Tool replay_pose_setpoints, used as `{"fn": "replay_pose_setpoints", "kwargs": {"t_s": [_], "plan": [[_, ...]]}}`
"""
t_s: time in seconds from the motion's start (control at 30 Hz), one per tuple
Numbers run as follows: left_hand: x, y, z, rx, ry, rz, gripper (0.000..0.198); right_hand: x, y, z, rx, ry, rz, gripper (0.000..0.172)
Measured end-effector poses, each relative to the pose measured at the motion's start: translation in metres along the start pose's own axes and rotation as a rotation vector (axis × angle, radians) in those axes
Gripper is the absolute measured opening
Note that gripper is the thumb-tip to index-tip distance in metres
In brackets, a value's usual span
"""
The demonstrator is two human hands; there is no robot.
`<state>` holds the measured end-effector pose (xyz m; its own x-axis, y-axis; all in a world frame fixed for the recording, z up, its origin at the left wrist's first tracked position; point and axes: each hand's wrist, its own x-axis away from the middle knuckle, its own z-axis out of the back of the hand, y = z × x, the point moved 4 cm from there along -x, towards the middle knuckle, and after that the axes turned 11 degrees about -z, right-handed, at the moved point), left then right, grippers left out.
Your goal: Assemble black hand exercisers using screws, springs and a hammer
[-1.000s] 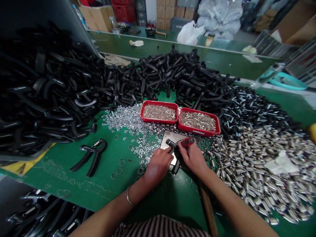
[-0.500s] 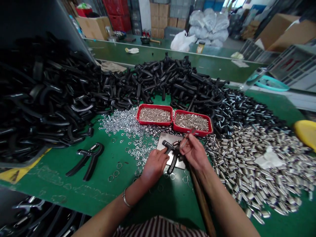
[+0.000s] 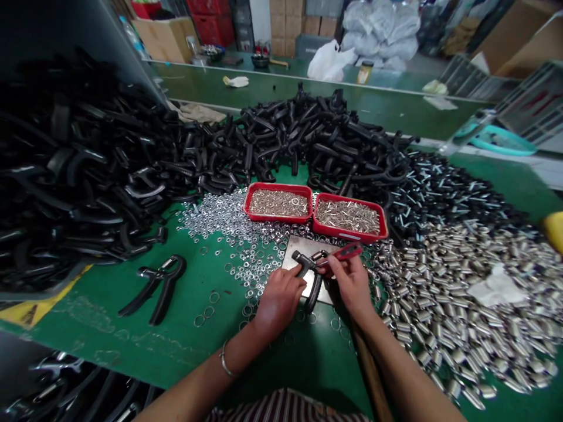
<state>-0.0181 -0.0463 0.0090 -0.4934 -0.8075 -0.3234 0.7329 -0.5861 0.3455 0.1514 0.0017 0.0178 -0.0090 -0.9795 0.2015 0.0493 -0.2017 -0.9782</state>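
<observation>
Your left hand [image 3: 279, 298] presses palm-down, fingers pinching the black hand grip [image 3: 313, 293]; your right hand [image 3: 353, 284] curls round the red-handled tool [image 3: 349, 252], hand grip between both hands' fingertips.

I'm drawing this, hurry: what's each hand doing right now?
Left hand: closed on the black hand grip.
Right hand: closed around the red-handled tool.

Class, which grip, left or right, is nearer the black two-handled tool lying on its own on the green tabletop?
Left. The left grip is to the right of the two-handled tool, apart from it; the right grip is farther right, beyond the left.
</observation>
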Motion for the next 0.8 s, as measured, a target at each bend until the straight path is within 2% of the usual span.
{"fn": "replay_pose_setpoints", "kwargs": {"t_s": [0.27, 0.53, 0.8], "plan": [[-0.004, 0.0, 0.003, 0.056, -0.018, 0.044, 0.018, -0.004, -0.005, 0.0, 0.01, 0.055, 0.002, 0.023], [-0.005, -0.001, 0.003, 0.026, -0.033, 0.035, 0.017, 0.0, -0.006, -0.002, 0.189, 0.061, 0.056, 0.021], [-0.009, -0.002, 0.001, -0.063, -0.147, 0.02, 0.018, 0.005, -0.006, -0.002, 0.253, 0.054, 0.048, 0.022]]}}
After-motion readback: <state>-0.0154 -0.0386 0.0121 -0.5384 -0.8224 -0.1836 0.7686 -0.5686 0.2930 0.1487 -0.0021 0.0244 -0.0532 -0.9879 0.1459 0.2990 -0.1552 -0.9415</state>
